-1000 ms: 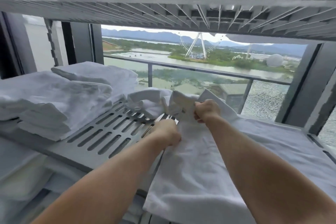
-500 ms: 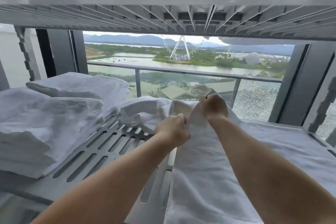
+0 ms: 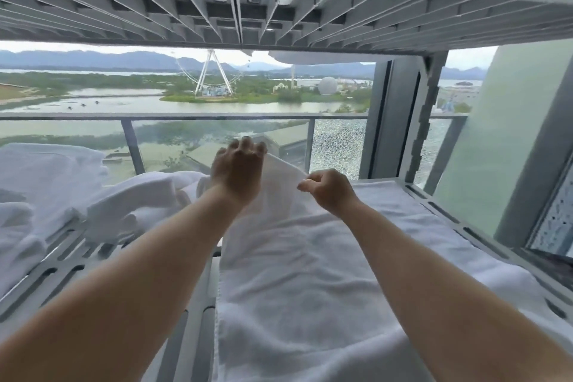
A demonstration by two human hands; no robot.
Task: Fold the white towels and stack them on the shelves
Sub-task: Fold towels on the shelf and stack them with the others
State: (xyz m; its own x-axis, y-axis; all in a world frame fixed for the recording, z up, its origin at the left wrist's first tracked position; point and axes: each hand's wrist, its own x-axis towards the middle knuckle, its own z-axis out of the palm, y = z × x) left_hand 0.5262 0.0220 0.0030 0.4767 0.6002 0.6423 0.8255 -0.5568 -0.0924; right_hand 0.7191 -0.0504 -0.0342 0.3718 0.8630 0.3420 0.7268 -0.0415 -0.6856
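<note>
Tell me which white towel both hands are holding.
The towel spread flat on the right of the shelf: the left hand and right hand hold its far edge up. The crumpled towel and the pile further left lie untouched.

White towel [image 3: 297,273] spread flat on slotted grey shelf [image 3: 62,273], far edge lifted, crumpled towels [image 3: 133,205] left

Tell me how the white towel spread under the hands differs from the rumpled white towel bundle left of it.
The spread white towel lies flat along the slotted grey shelf; the rumpled white towel bundle sits bunched in rolls. The left hand and right hand grip the spread towel's raised far edge; nothing touches the bundle. Both are white terry on that shelf.
</note>
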